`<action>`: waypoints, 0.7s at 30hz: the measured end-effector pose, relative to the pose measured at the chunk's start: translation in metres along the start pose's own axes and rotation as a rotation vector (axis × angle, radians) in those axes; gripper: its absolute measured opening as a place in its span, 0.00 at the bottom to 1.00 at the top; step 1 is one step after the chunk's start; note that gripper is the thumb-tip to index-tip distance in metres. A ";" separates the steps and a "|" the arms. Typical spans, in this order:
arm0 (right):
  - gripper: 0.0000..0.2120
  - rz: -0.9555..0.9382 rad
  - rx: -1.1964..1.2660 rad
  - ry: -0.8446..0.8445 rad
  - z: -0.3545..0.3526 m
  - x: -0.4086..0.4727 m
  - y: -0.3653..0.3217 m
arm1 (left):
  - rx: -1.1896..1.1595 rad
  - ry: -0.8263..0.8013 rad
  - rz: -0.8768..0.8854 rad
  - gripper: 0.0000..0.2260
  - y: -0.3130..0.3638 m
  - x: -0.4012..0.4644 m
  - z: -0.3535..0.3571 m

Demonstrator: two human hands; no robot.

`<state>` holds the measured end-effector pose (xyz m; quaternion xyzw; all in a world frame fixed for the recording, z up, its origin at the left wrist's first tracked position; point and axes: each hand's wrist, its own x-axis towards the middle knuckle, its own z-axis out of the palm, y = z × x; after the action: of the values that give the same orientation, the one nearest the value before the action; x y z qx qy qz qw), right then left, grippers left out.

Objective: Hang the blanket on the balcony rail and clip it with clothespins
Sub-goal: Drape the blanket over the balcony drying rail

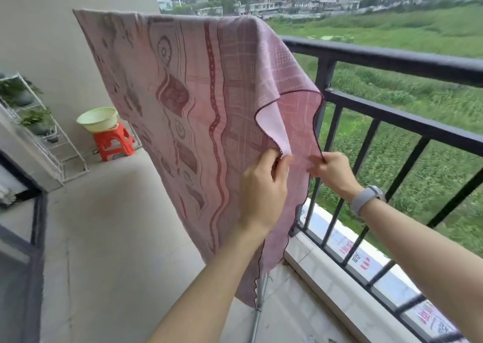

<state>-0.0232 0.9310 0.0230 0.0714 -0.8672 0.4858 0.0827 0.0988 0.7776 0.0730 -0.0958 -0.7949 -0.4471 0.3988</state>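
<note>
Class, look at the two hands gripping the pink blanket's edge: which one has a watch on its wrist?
The right hand, nearest the balcony rail, has a grey watch; the left hand pinching the blanket has a bare wrist.

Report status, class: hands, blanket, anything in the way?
Left hand and right hand each pinch the blanket hem. Blanket draped high beside the balcony rail. No clothespins in view. Nothing blocking.

left hand: arm extended, pinch grip | right hand: arm extended, pinch grip
</note>
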 end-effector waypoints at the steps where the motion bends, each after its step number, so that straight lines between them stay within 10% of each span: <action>1: 0.12 0.035 -0.004 -0.047 0.000 -0.005 0.009 | 0.018 0.007 -0.031 0.11 -0.002 0.000 0.002; 7: 0.13 -0.081 -0.188 -0.146 0.006 -0.012 0.001 | 0.055 0.076 -0.069 0.04 -0.002 0.013 -0.002; 13: 0.06 -0.426 -0.131 0.217 0.009 -0.017 -0.031 | 0.116 0.154 -0.041 0.04 -0.005 0.011 -0.007; 16: 0.08 -0.306 -0.158 0.233 0.007 -0.015 -0.018 | 0.100 0.181 -0.028 0.04 0.003 0.014 -0.002; 21: 0.07 -0.198 -0.165 0.060 -0.002 -0.011 -0.009 | 0.117 -0.208 0.118 0.07 0.005 0.018 0.003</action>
<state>-0.0101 0.9285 0.0288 0.1351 -0.8900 0.4042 0.1619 0.0876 0.7796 0.0886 -0.1647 -0.8497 -0.3633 0.3448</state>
